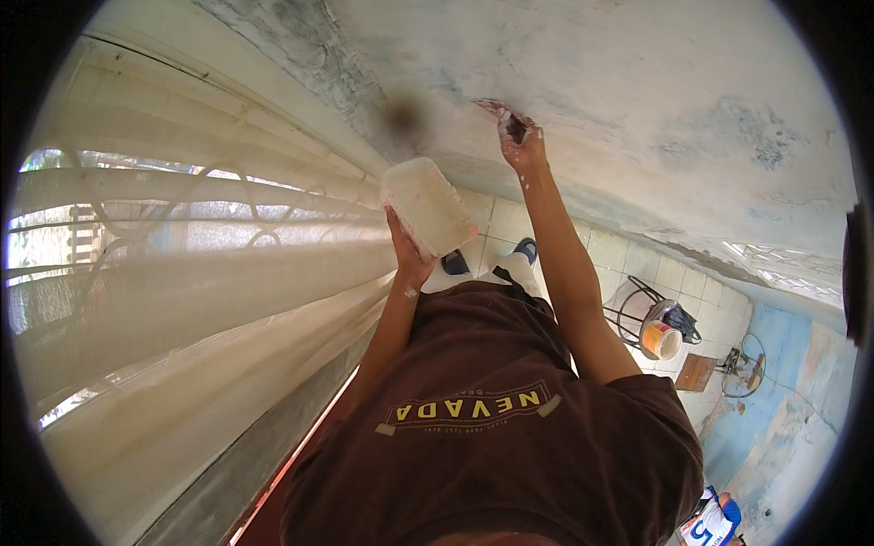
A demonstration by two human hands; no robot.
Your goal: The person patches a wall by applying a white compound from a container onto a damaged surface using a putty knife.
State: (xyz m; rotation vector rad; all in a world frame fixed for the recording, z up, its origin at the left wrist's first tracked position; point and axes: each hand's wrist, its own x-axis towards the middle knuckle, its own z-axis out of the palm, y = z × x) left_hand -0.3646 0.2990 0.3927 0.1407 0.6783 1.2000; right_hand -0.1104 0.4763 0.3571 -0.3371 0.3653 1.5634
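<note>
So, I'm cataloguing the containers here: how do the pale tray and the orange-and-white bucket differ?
The tray is a rounded rectangle, while the bucket has a round rim. The tray looks mostly off-white, whereas the bucket has orange on its side. The tray is held up in the left hand; no hand touches the bucket. Both show some whitish surface.

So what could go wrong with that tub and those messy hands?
The left hand grips the pale tub from one side, so it might slip and drop toward the feet below. The tub also looks close to the curtain and might smear it, though I can't tell if they touch. White stuff on the right hand could rub off onto the brown shirt.
</note>
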